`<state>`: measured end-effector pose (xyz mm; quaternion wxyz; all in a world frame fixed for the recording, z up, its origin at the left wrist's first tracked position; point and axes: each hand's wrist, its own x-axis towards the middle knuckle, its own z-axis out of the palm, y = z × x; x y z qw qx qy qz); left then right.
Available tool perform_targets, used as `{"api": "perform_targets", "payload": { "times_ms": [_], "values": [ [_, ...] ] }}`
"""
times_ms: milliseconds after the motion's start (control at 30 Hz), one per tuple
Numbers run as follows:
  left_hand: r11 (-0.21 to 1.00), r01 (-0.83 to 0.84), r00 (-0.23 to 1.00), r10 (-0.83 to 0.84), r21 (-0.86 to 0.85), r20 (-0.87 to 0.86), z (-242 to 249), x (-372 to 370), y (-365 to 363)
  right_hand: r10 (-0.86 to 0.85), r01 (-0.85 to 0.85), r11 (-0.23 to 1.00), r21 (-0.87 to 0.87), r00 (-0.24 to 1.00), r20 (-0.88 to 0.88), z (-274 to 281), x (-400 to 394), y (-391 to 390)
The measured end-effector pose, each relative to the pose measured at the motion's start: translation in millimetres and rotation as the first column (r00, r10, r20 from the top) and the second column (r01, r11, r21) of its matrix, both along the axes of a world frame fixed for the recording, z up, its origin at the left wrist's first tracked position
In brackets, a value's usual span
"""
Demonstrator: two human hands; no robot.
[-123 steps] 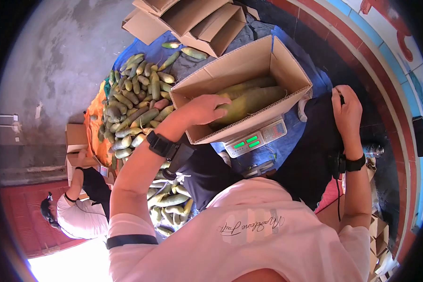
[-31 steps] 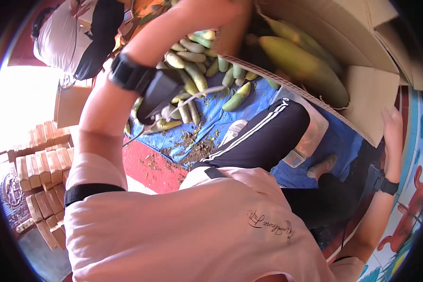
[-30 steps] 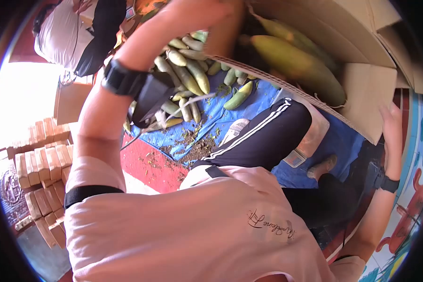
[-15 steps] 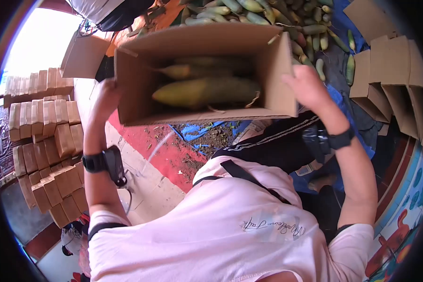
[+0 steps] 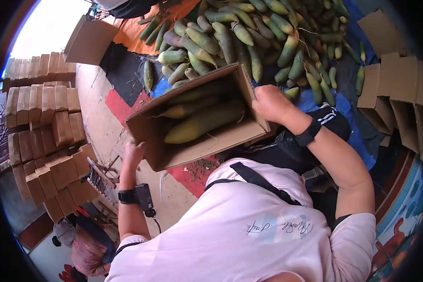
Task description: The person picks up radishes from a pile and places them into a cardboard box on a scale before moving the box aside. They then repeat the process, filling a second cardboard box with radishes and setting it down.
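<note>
Between my hands I hold an open cardboard box (image 5: 199, 155), tilted with its left end lower in the head view. Several long green radishes (image 5: 204, 124) lie lengthwise inside, one large one toward the near side. My left hand (image 5: 134, 154) grips the box's left end at its near corner. Around the right end my right hand (image 5: 273, 104) is closed, its fingers partly hidden by the cardboard. Beyond the box spreads a big heap of green radishes (image 5: 202, 42), some with thin roots attached.
Closed cardboard boxes (image 5: 47, 141) are stacked on the left. Open cardboard boxes (image 5: 404, 101) stand on the right by a painted wall. A blue tarp (image 5: 362, 155) and an orange sheet (image 5: 134, 37) lie under the heap. Another person (image 5: 87, 244) is at the lower left.
The box has tilted, its left end dropping and its right end swinging left. Both hands moved with it, keeping hold. More of the radish heap now shows beyond the box.
</note>
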<state>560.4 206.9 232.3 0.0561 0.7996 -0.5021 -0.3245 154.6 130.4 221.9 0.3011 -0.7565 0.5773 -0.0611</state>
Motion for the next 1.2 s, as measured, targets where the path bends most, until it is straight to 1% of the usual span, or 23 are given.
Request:
{"api": "perform_targets", "payload": {
  "times_ms": [33,100,133,200,233,300,367,433,533,600,633,700,733,767,800,833,867,900,967,1067,1100,1167,1200],
  "values": [
    [0.996,-0.044,0.995,0.051,0.076,-0.083,-9.3,0.9,8.2,-0.014,0.014,1.0,-0.022,1.0,0.005,-3.2,-3.1,0.5],
    [0.98,-0.085,0.97,0.123,0.18,-0.21,-20.1,-5.5,28.6,-0.001,0.001,1.0,0.0,1.0,-0.013,-4.3,-7.4,4.8],
    [0.98,-0.086,0.971,0.123,0.179,-0.206,-23.1,-8.5,38.1,0.004,-0.004,1.0,0.003,1.0,-0.026,-5.5,-8.1,8.6],
    [0.974,-0.107,0.935,0.167,0.201,-0.312,-30.8,-13.2,49.2,0.002,-0.002,1.0,0.001,0.999,-0.038,-5.6,-9.2,13.4],
    [0.975,-0.102,0.937,0.161,0.198,-0.311,-38.3,-10.0,50.9,0.037,-0.037,0.999,0.011,0.998,-0.042,-4.3,-8.5,16.1],
    [0.984,-0.071,0.969,0.108,0.164,-0.224,-49.2,-3.2,52.8,0.068,-0.067,0.998,0.02,0.997,-0.044,-0.7,-6.0,22.9],
    [0.986,-0.083,0.968,0.114,0.147,-0.222,-52.1,-6.2,54.3,0.134,-0.131,0.99,0.043,0.986,-0.098,3.6,-2.8,27.7],
    [0.987,-0.091,0.97,0.119,0.134,-0.213,-49.2,-12.6,55.1,0.097,-0.094,0.995,0.036,0.99,-0.098,-3.9,-5.5,32.6],
    [0.985,-0.091,0.961,0.126,0.148,-0.247,-44.7,-15.1,62.0,0.007,-0.013,0.998,-0.068,0.996,-0.094,-4.5,-12.3,28.2],
    [0.97,-0.045,0.966,0.103,0.24,-0.236,-53.4,-11.9,65.3,0.01,-0.02,0.994,-0.103,0.995,-0.098,-3.6,-10.8,23.3],
    [0.973,-0.034,0.967,0.09,0.23,-0.237,-52.5,-16.0,61.4,0.016,-0.029,0.991,-0.129,0.994,-0.104,-2.8,-9.7,19.5],
    [0.991,-0.105,0.947,0.126,0.085,-0.297,-47.3,-27.2,63.7,0.015,-0.03,0.989,-0.144,0.995,-0.103,-3.5,-7.2,15.6],
    [0.996,-0.077,0.96,0.085,0.04,-0.266,-46.0,-25.9,56.6,0.001,-0.017,0.99,-0.141,0.994,-0.11,-5.3,-6.0,12.4],
    [0.996,-0.078,0.959,0.086,0.041,-0.27,-51.7,-14.2,47.1,-0.011,-0.005,0.99,-0.138,0.993,-0.118,-6.1,-4.6,11.2],
    [1.0,-0.024,0.978,0.025,0.006,-0.207,-61.1,4.0,37.1,-0.008,-0.009,0.99,-0.138,0.992,-0.123,-4.3,-3.3,12.2],
    [0.999,0.03,0.989,-0.034,-0.027,-0.142,-61.5,8.4,28.5,-0.021,0.009,0.996,-0.094,0.992,-0.124,-0.8,-1.9,13.6],
    [0.996,-0.01,0.98,-0.007,-0.084,-0.198,-58.8,11.3,23.4,-0.035,0.029,0.998,-0.05,0.991,-0.125,2.1,-0.2,15.0],
    [0.996,-0.012,0.979,-0.006,-0.09,-0.203,-45.9,9.6,19.2,-0.034,0.027,0.998,-0.056,0.991,-0.13,2.8,3.3,15.5],
    [0.997,-0.044,0.986,0.033,-0.061,-0.162,-24.5,14.4,9.5,-0.01,0.006,0.998,-0.056,0.998,-0.064,-1.9,17.7,17.3],
    [0.998,-0.047,0.997,0.05,-0.05,0.052,-38.0,77.7,6.0,0.074,-0.074,0.996,0.04,0.997,0.0,-5.9,51.4,17.8],
    [0.996,-0.068,0.99,0.075,-0.058,0.12,-40.3,93.5,6.9,0.126,-0.13,0.99,0.048,0.989,0.08,-13.4,60.9,21.3],
    [1.0,0.007,0.947,-0.005,-0.004,0.32,-28.4,109.6,8.2,0.31,-0.318,0.931,0.178,0.948,0.069,-16.0,82.2,26.9],
    [1.0,0.016,0.926,-0.009,-0.016,0.378,-35.6,122.7,10.4,0.317,-0.323,0.929,0.179,0.946,0.064,-13.9,83.6,28.5]
  ]
}}
